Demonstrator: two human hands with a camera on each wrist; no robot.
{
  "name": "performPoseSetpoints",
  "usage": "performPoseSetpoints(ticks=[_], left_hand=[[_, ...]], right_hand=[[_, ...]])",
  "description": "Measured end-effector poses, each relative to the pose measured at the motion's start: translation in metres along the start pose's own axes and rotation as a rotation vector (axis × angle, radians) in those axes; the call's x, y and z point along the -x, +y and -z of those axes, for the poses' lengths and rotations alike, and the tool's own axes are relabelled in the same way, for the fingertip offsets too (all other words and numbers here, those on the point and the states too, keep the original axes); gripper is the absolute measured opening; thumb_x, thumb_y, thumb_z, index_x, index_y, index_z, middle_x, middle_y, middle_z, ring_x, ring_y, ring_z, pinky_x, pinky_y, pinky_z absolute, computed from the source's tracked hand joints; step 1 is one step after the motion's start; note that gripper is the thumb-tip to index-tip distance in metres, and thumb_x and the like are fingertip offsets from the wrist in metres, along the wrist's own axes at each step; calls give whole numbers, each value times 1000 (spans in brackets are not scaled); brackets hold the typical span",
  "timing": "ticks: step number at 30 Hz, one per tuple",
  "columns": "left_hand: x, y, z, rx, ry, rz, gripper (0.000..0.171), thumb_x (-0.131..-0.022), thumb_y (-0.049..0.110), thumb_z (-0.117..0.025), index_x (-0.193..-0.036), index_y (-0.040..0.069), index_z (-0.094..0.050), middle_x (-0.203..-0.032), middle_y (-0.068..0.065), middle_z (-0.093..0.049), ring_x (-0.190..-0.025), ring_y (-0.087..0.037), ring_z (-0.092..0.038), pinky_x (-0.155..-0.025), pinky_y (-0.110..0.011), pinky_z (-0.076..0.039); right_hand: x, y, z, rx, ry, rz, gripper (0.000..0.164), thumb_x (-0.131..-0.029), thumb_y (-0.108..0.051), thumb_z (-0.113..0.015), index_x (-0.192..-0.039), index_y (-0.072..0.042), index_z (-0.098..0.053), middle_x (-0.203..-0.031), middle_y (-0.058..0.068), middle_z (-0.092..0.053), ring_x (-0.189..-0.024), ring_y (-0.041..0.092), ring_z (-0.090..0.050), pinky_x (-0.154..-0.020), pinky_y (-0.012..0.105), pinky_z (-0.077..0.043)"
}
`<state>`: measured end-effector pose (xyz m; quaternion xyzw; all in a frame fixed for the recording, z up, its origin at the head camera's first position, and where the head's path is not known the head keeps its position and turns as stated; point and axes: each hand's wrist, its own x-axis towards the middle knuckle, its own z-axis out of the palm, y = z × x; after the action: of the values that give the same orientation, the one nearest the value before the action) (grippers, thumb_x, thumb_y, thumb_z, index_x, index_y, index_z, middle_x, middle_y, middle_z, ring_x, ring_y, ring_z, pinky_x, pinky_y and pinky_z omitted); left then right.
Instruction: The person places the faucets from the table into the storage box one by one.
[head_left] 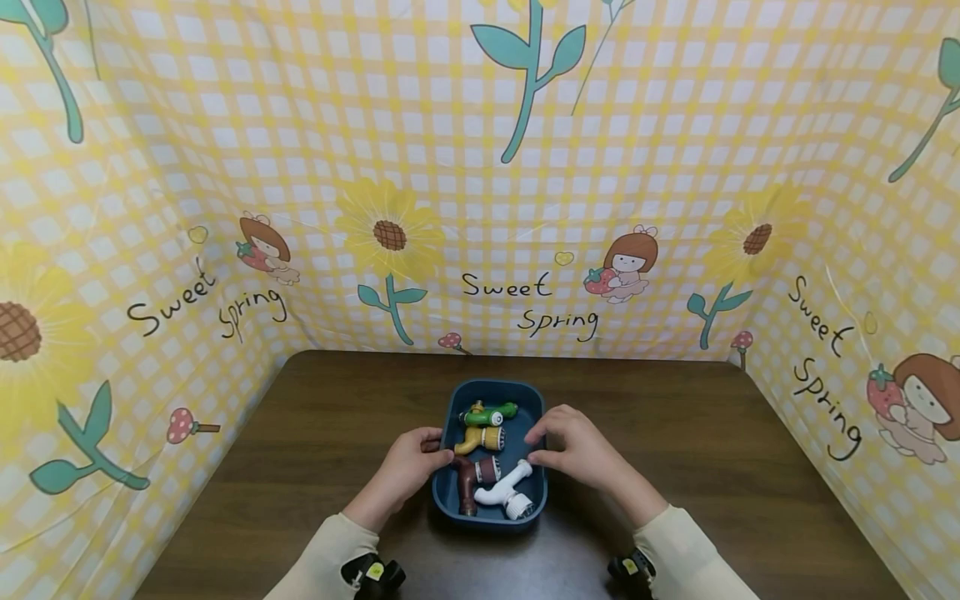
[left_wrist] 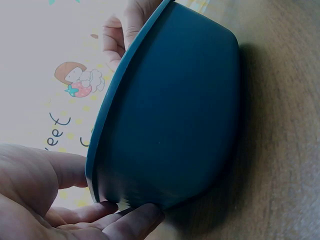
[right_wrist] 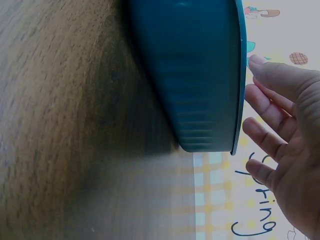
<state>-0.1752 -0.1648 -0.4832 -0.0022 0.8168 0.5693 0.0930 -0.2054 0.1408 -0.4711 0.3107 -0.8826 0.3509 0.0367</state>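
A dark blue plastic basin (head_left: 540,492) stands on the table in the head view. Inside it lie a green tap-shaped piece (head_left: 482,418), a yellow one (head_left: 490,439), a dark brown one (head_left: 467,483) and a white one (head_left: 501,489). My left hand (head_left: 411,463) grips the basin's left rim, thumb over the edge and fingers against the outer wall, as the left wrist view also shows. At the right rim, my right hand (head_left: 577,450) hovers with thumb and fingers parted and holds nothing. Its fingertips (right_wrist: 255,127) are close beside the rim in the right wrist view.
The brown wooden table (head_left: 675,433) extends on both sides of the basin. A yellow checked cloth (head_left: 480,217) with printed flowers and figures hangs along the back and both sides. A dark wrist camera (head_left: 372,573) is strapped on the left wrist, another (head_left: 632,571) on the right.
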Motion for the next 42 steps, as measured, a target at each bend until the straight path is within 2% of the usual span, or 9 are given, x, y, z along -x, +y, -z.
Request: performPoseSetpoints(ticks=[7, 14, 22, 29, 37, 42], left_hand=[[0, 1, 0, 7, 4, 14, 44, -98, 7, -66, -136, -10, -55, -125, -23, -67, -109, -27, -68, -94, -45, -58], [0, -1, -2, 1, 3, -3, 41, -98, 7, -66, -135, -10, -57, -122, -22, -69, -107, -27, -69, -93, -46, -58], [0, 1, -2, 10, 2, 10, 41, -98, 7, -66, -134, -10, -57, -122, -22, -69, -106, -26, -69, -93, -45, -59], [1, 3, -1, 3, 7, 24, 43, -98, 8, -67, -136, -10, -56, -124, -22, -68, -108, -26, -68, -94, -45, -58], [1, 2, -1, 4, 8, 26, 43, -98, 9, -67, -136, -8, -57, -125, -22, -68, -107, -26, -68, -94, -45, -58], [1, 2, -1, 6, 7, 24, 43, -98, 9, -67, -136, -8, -57, -124, -21, -68, -106, -25, -68, -93, -44, -58]], right_hand=[[3, 0, 2, 6, 28, 7, 20, -84, -24, -86, -102, -24, -78, -97, -20, -69, -103, 7, -56, -89, 36, -51], [7, 0, 3, -15, 46, -9, 22, -84, -21, -86, -100, -31, -76, -97, -22, -68, -102, 7, -55, -90, 36, -51], [9, 4, 1, -14, 66, 2, 20, -83, -21, -87, -101, -24, -78, -95, -20, -68, -102, 7, -56, -89, 35, -52], [11, 2, 1, -25, 77, -10, 23, -83, -21, -87, -101, -31, -76, -95, -20, -67, -101, 7, -56, -89, 35, -53], [14, 1, 1, -31, 103, -23, 22, -85, -21, -86, -105, -17, -78, -101, -17, -67, -104, 8, -57, -91, 36, -54], [16, 2, 0, -25, 120, -18, 22, -84, -20, -86, -105, -17, -78, -102, -16, -67, -105, 8, -57, -91, 37, -54]])
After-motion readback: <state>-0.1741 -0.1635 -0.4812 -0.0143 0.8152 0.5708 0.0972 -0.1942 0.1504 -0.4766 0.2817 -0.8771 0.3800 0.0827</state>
